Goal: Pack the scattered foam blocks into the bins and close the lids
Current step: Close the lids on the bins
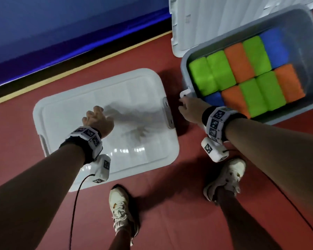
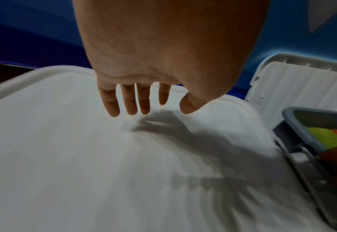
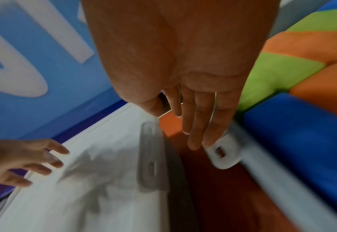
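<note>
A white bin with its lid (image 1: 105,121) down sits on the red floor at the left. My left hand (image 1: 98,118) hovers just above that lid (image 2: 84,157) with relaxed, spread fingers (image 2: 131,102), holding nothing. To the right a grey bin (image 1: 188,56) stands with its white lid (image 1: 215,20) swung up behind it; green, orange and blue foam blocks (image 1: 251,74) fill it. My right hand (image 1: 188,110) hangs with straight fingers (image 3: 195,133) beside the white latch (image 3: 223,153) on the grey bin's left end, touching it or nearly so.
A grey latch (image 1: 167,112) lies flat on the closed bin's right end. A narrow strip of red floor (image 3: 213,196) separates the two bins. A blue wall (image 1: 61,33) runs behind them. My two shoes (image 1: 121,208) stand on the floor in front.
</note>
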